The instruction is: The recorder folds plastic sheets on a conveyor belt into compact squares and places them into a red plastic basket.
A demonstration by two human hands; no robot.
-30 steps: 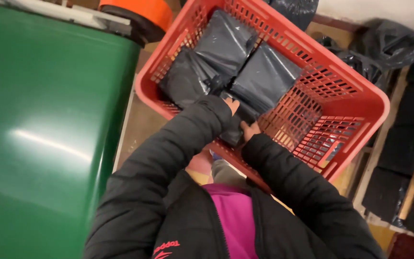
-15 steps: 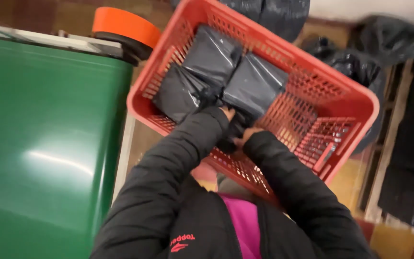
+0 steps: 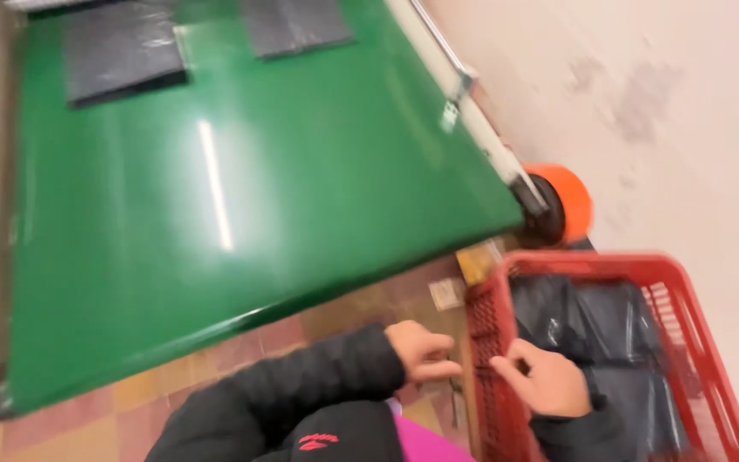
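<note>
My left hand hovers just outside the left wall of a red plastic basket, fingers curled with nothing visible in them. Over the basket's near left corner sits my right hand, fingers bent, touching the rim; whether it grips anything is blurred. Inside the basket lie dark grey plastic-wrapped parcels. Both arms wear black sleeves.
A wide green conveyor belt fills the left and middle, carrying two dark flat parcels at its far end. An orange roller end sits by the belt's corner. A pale wall rises on the right. Tiled floor lies below.
The view has swung left and up, so the belt now dominates. Both hands have come out of the basket's middle to its left rim, the left one now outside it.
</note>
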